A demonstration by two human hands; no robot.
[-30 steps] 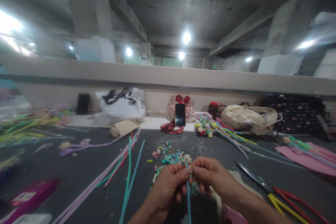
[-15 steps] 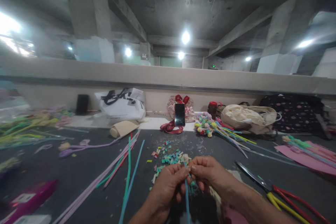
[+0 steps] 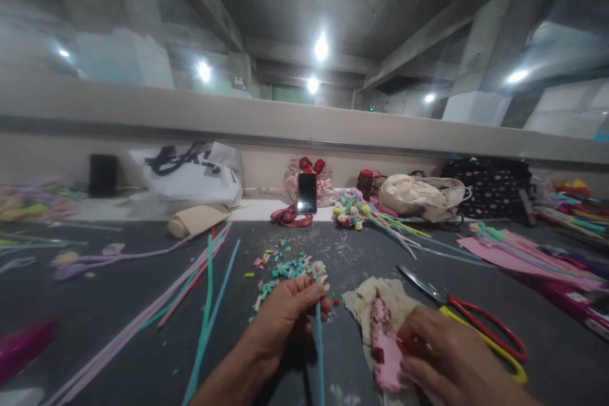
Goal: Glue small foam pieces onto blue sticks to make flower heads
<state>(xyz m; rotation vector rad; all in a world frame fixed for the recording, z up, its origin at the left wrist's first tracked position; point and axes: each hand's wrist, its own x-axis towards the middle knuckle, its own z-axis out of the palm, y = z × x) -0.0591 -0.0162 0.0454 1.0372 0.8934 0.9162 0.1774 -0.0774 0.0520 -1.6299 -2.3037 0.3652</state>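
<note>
My left hand [image 3: 285, 317] is closed in a pinch on a thin blue stem [image 3: 319, 355] that stands nearly upright, with a small pale piece at its tip. My right hand [image 3: 445, 355] rests low on the right, fingers curled onto a pink tool [image 3: 385, 349] that lies on a crumpled beige cloth [image 3: 371, 295]. A heap of small coloured foam bits [image 3: 285, 266] lies just beyond my left hand. Scissors with red and yellow handles [image 3: 476, 327] lie right of the cloth.
Long lilac, green and blue stems [image 3: 200, 285] lie left on the dark table [image 3: 118, 304]. A phone [image 3: 307, 193] stands against the back wall, beside a bunch of finished stems [image 3: 361, 212], bags [image 3: 421, 196] and a white bag [image 3: 190, 177]. Pink sheets [image 3: 514, 254] lie right.
My right hand has let go of the stem tip and dropped to the right onto the pink tool. The left hand keeps the blue stem. The view has swung right.
</note>
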